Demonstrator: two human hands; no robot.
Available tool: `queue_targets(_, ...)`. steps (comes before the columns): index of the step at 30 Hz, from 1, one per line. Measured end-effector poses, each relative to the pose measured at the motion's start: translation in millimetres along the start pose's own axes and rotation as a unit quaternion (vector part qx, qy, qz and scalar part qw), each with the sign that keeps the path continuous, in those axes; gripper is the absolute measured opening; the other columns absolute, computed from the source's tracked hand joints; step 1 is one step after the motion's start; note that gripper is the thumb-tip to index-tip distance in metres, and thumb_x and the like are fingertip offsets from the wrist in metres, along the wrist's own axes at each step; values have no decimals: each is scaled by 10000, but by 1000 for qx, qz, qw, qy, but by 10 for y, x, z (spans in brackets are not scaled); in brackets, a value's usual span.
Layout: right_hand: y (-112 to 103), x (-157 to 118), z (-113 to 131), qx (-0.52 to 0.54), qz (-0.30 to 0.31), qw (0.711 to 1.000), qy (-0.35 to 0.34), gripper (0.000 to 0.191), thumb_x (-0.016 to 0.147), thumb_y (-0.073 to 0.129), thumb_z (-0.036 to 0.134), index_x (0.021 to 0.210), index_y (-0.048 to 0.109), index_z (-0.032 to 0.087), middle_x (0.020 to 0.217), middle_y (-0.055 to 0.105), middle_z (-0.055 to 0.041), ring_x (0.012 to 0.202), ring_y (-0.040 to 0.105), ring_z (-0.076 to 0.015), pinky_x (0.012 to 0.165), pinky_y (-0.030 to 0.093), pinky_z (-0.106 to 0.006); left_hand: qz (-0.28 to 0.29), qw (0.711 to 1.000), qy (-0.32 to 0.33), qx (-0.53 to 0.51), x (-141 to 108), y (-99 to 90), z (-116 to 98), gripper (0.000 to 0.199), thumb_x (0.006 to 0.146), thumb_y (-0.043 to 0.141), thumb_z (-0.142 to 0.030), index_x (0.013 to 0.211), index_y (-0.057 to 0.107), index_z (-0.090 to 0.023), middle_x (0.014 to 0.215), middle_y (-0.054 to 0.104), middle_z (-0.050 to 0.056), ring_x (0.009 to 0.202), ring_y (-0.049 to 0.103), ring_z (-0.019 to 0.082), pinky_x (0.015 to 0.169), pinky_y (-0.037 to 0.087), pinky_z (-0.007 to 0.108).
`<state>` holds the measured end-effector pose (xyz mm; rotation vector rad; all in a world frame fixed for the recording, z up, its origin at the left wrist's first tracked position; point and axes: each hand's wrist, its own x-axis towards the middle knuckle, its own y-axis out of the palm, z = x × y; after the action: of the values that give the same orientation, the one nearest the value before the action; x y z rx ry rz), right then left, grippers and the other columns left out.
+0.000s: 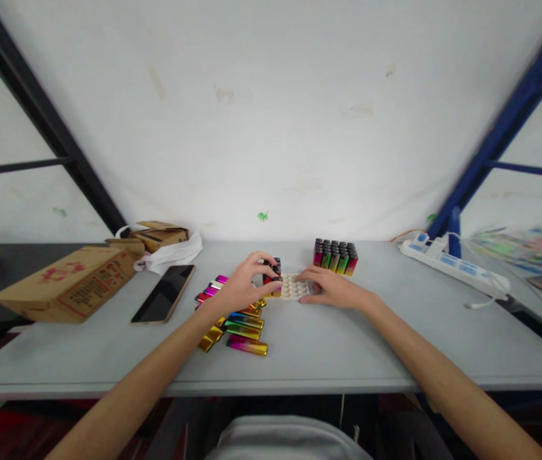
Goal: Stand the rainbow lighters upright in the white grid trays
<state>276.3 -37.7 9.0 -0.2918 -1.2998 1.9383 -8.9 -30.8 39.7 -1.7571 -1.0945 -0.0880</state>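
A white tray with round holes (294,287) lies at the middle of the table, with several dark-topped lighters upright at its left end. My left hand (247,281) is closed on a lighter (275,287) at that end. At the tray's right side my right hand (329,287) rests with bent fingers on its edge, steadying contact with the tray. Loose shiny lighters (247,345) in pink, gold, green and blue lie in a pile below and left of my left hand. A block of upright lighters (335,257) stands behind my right hand.
On the left are a phone (164,295), a cardboard box (69,281), a smaller open box (160,236) and a white plastic bag (172,254). A white power strip (456,265) with cables lies at the right. A white wall rises behind the table (328,358).
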Motion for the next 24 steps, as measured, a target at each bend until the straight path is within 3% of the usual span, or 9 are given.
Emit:
queue_targets(5,6,0,-17,-2,-3,1000,0,482,950,700,460,1334,634,176,1125,635,-102,887,616,-202,851,532,-351,-16,998,29,43,-13,26,61,158,904,733,-356,989,799,-241,1235,630,100,1205,598,260,1117,462,456)
queue_targets(11,7,-2,-17,5,-3,1000,6,489,950,696,469,1344,634,186,1118,630,-99,823,611,-184,806,538,-339,10,999,19,31,12,-134,17,396,922,704,-358,1314,709,-307,1279,631,95,1209,607,242,1117,468,432)
queue_targets(15,-3,-2,-8,7,2,1000,5,495,953,691,481,1346,631,187,1131,629,-101,811,606,-177,798,538,-335,-5,998,-50,41,1,-494,175,306,938,641,-438,1134,779,-247,1149,733,95,1091,657,251,1034,507,407)
queue_targets(19,-8,1,-5,2,5,1000,5,500,955,688,481,1344,630,172,1141,631,-107,856,617,-191,838,537,-346,59,979,-183,72,-136,-828,572,275,801,729,-477,876,814,-227,944,788,85,892,698,257,858,541,338)
queue_targets(24,1,0,-23,-3,4,1000,4,513,954,685,487,1351,628,168,1148,636,-112,896,622,-212,866,537,-367,130,955,-252,86,-300,-947,893,272,673,792,-441,856,821,-241,967,804,83,937,715,293,881,518,335)
